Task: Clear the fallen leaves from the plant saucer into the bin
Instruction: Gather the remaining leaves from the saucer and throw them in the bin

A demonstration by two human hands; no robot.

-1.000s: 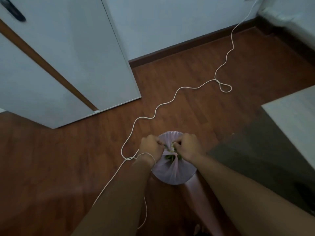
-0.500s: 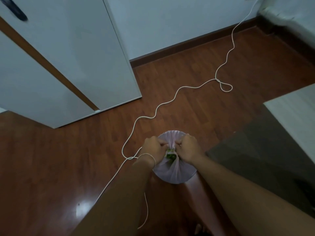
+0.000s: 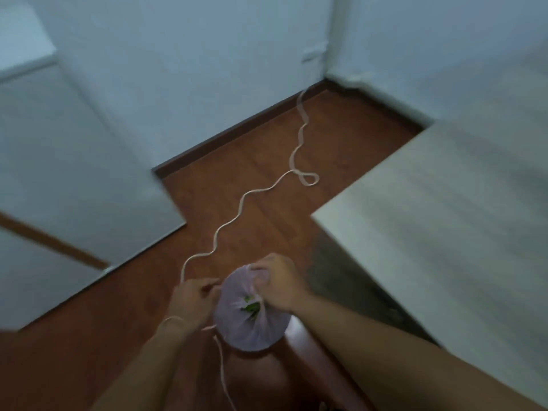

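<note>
The wooden floor (image 3: 261, 179) runs from the white wall at the far side down to the near edge, with a pale bench (image 3: 450, 232) filling the right and a white door (image 3: 83, 185) standing on the left. A thin white cord (image 3: 237, 213) snakes across the boards from the far corner toward the person's arms. Near the middle, low down, sits the bin (image 3: 252, 321), lined with a pale lilac bag. The right hand (image 3: 281, 286) has its grip closed on gathered bag plastic at the top. The left hand (image 3: 192, 298) rests against the bag's left side, fingers curled; I cannot tell whether it grips anything. Green leaves (image 3: 250, 306) show inside the bag's puckered mouth.
</note>
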